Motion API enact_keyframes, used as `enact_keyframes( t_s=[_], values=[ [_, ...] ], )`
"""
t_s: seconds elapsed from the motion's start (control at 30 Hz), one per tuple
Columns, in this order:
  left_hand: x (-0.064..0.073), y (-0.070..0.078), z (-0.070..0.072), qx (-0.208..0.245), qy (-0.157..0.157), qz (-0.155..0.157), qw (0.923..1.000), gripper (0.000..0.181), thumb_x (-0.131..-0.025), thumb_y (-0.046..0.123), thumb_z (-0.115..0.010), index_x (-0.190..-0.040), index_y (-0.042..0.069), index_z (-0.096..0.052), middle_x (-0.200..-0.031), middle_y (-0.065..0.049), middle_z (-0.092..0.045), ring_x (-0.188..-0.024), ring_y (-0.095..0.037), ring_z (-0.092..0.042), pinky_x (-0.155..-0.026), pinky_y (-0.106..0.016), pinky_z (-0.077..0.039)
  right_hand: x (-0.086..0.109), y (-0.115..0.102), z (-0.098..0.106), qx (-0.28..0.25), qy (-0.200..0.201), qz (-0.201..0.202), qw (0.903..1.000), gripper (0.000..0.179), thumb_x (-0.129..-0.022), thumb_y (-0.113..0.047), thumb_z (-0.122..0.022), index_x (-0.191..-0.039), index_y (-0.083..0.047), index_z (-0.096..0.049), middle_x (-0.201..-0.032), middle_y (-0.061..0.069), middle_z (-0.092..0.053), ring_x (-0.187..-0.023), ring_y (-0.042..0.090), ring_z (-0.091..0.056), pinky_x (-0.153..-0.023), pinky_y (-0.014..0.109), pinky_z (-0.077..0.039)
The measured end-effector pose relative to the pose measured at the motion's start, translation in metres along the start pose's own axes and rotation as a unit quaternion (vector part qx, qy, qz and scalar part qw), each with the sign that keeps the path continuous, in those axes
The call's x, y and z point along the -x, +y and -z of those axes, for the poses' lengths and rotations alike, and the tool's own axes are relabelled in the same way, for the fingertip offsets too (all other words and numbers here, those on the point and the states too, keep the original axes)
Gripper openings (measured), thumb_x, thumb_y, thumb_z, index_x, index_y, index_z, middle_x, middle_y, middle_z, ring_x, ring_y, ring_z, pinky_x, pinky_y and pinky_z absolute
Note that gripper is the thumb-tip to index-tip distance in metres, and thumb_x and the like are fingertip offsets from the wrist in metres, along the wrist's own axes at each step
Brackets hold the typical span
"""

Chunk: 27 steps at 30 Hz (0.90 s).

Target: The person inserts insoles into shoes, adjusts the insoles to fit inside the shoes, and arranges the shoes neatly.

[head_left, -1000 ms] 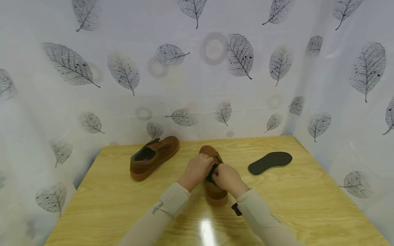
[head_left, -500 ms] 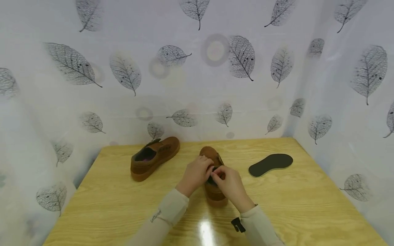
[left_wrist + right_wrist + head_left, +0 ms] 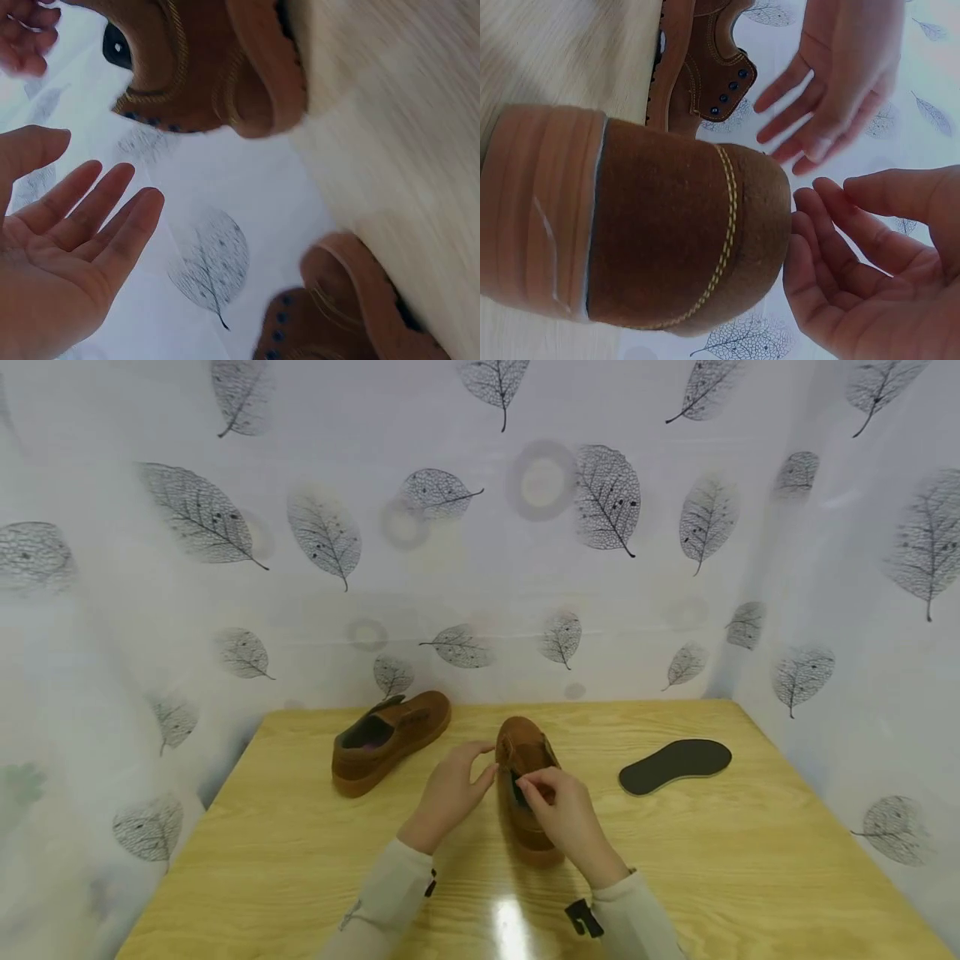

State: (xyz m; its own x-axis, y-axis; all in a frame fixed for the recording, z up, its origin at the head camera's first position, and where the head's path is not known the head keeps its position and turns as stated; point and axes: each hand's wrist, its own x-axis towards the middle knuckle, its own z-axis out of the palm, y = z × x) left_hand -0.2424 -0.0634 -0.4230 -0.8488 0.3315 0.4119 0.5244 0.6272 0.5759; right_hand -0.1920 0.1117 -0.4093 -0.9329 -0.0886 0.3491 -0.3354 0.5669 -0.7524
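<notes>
Two bare hands work over a yellowish wooden worktop (image 3: 300, 868), and I see a brown shoe (image 3: 528, 756) between them. The right hand (image 3: 566, 814) reaches over the shoe's opening, fingers loosely curved, thumb and forefinger tips close together; the right wrist view shows nothing between them, and I cannot tell whether they touch the shoe. The left hand (image 3: 450, 793) is just beside the shoe's left flank, fingers extended, thumb well away from them, holding nothing. The shoe stands upright on its sole, toe away from the wearer, heel (image 3: 660, 225) toward them; I judge that this turns its opening up to both hands, one at the side, one above. Beyond the left hand and to its left stands a second shoe (image 3: 397, 745), probably there to keep out of the way. Right of the right hand and slightly beyond it, a dark insole (image 3: 675, 766) lies flat, well apart but seemingly within easy reach. Ahead of both hands, the worktop's far edge passes close to the toes, against a leaf-printed curtain (image 3: 450, 568), so I find little room forward. The gap between right hand and insole offers more room sideways; the right edge lies farther out.
</notes>
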Motion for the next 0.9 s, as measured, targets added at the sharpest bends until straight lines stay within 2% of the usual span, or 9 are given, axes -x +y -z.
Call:
enact_keyframes(
  t_s=[0.17,0.4,0.5,0.7,0.83,0.9],
  values=[
    [0.008,-0.015,0.010,0.002,0.011,0.026,0.9996,0.033,-0.094,0.013,-0.063,-0.123,-0.002,-0.060,-0.120,-0.016,-0.062,-0.112,-0.032,-0.058,-0.091,-0.045,-0.048,0.003,-0.001,-0.003,-0.017,-0.009,-0.002,0.9998,0.009,-0.092,-0.008,-0.065,-0.094,-0.002,-0.071,-0.081,0.001,-0.064,-0.070,0.012,-0.059,-0.063,0.023,-0.050],
    [0.015,-0.033,0.025,-0.009,0.045,0.025,0.9986,0.033,-0.090,0.009,-0.066,-0.119,-0.005,-0.060,-0.116,-0.018,-0.063,-0.108,-0.035,-0.059,-0.092,-0.048,-0.047,0.005,-0.003,-0.004,-0.039,-0.012,0.002,0.9992,0.008,-0.092,-0.007,-0.064,-0.093,-0.003,-0.070,-0.081,-0.001,-0.063,-0.069,0.010,-0.057,-0.062,0.022,-0.050],
    [0.016,-0.043,0.033,-0.030,0.061,0.026,0.9974,0.034,-0.087,0.007,-0.069,-0.118,-0.006,-0.060,-0.114,-0.019,-0.064,-0.106,-0.036,-0.059,-0.092,-0.048,-0.046,0.006,-0.003,-0.003,-0.049,-0.013,-0.002,0.9987,0.007,-0.092,-0.007,-0.064,-0.093,-0.003,-0.070,-0.081,-0.001,-0.063,-0.069,0.010,-0.057,-0.062,0.022,-0.049],
    [0.014,-0.064,0.051,-0.072,0.079,0.064,0.9922,0.050,-0.082,0.006,-0.074,-0.126,-0.006,-0.053,-0.121,-0.023,-0.056,-0.112,-0.040,-0.053,-0.095,-0.052,-0.043,0.007,-0.004,-0.002,-0.052,-0.015,-0.004,0.9985,0.008,-0.092,-0.007,-0.064,-0.092,-0.002,-0.070,-0.081,-0.001,-0.064,-0.069,0.010,-0.057,-0.063,0.022,-0.049],
    [0.012,-0.077,0.063,-0.125,0.092,0.083,0.9844,0.062,-0.081,0.011,-0.077,-0.133,-0.006,-0.046,-0.123,-0.028,-0.049,-0.112,-0.045,-0.047,-0.091,-0.058,-0.041,0.008,-0.005,-0.001,-0.052,-0.021,-0.006,0.9984,0.008,-0.091,-0.007,-0.064,-0.092,-0.002,-0.070,-0.080,-0.002,-0.063,-0.068,0.009,-0.056,-0.063,0.022,-0.049],
    [0.011,-0.083,0.067,-0.150,0.091,0.104,0.9790,0.068,-0.081,0.015,-0.078,-0.135,-0.005,-0.043,-0.126,-0.029,-0.046,-0.115,-0.047,-0.044,-0.092,-0.060,-0.038,0.009,-0.006,-0.001,-0.056,-0.024,-0.009,0.9981,0.008,-0.091,-0.007,-0.064,-0.092,-0.002,-0.070,-0.079,-0.001,-0.062,-0.067,0.008,-0.055,-0.061,0.021,-0.049]
  ],
)
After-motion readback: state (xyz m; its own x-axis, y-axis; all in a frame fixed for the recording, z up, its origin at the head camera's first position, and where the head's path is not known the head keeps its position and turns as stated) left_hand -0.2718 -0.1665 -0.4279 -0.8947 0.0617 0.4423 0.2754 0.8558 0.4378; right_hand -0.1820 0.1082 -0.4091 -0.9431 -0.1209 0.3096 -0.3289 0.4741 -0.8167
